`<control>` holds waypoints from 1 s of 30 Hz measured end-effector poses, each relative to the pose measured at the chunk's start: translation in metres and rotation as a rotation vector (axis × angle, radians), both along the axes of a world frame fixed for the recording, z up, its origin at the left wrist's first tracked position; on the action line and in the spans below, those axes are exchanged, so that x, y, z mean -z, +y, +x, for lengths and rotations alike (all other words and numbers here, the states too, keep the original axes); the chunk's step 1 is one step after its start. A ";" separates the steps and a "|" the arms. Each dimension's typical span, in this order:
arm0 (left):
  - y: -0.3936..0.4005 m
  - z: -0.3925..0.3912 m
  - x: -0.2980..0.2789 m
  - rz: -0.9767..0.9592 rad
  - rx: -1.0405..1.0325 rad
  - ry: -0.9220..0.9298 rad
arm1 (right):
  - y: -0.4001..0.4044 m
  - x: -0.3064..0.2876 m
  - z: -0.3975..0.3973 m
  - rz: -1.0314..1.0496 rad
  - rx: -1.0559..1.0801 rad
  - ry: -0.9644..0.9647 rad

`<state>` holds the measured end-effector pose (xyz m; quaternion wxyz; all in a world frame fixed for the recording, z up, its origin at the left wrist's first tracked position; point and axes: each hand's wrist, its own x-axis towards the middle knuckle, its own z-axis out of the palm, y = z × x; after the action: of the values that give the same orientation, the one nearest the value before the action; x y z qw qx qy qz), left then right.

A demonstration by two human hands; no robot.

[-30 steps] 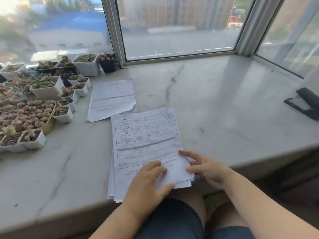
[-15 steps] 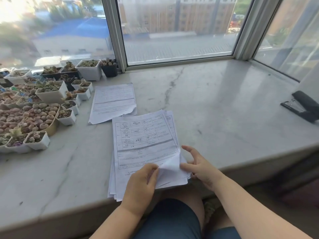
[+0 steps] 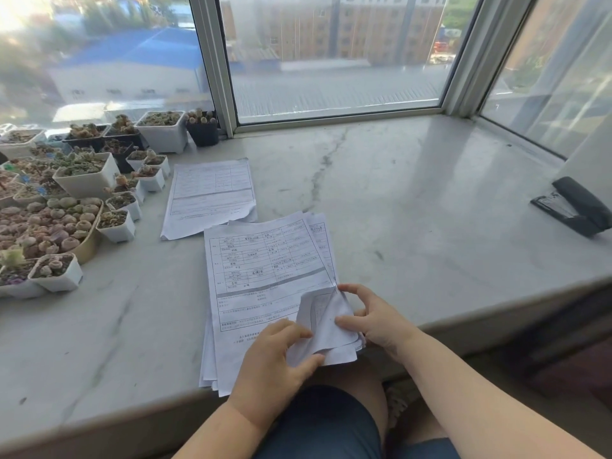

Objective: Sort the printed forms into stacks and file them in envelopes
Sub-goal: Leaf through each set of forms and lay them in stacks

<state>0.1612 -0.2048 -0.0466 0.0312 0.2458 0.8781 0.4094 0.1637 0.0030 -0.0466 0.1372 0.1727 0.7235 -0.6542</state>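
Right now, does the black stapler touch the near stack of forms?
Apart. The head view shows the stapler far right, with bare marble sill between it and the stack.

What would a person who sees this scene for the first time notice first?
Probably the two hands at the near edge of the marble sill: the left hand and the right hand peel up the lower right corner of the top form on the near stack of forms. Next, the crowd of small succulent pots on the left, beside a second pile of forms. A black stapler lies far right.
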 end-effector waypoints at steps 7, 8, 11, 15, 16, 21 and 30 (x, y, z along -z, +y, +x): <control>-0.002 -0.002 0.006 0.054 -0.058 -0.020 | 0.000 -0.003 -0.001 -0.012 0.040 -0.038; -0.002 -0.002 0.008 0.065 -0.094 -0.022 | 0.002 -0.003 0.000 -0.058 0.044 -0.067; -0.002 -0.001 0.013 0.132 -0.159 -0.044 | 0.007 -0.004 0.005 -0.192 0.004 -0.121; -0.003 -0.001 0.017 0.183 -0.180 -0.048 | 0.011 -0.005 0.008 -0.218 -0.066 -0.132; -0.003 -0.001 0.017 0.186 -0.178 -0.042 | 0.011 -0.005 0.007 -0.219 -0.061 -0.136; -0.004 -0.003 0.017 0.178 -0.144 0.010 | 0.011 -0.004 0.007 -0.206 -0.040 -0.177; -0.002 0.001 0.020 0.156 -0.185 0.021 | 0.006 -0.006 0.005 -0.168 0.024 -0.222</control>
<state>0.1620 -0.2063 -0.0669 -0.0350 0.1695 0.8627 0.4751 0.1691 0.0095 -0.0403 0.2226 0.2405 0.6446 -0.6907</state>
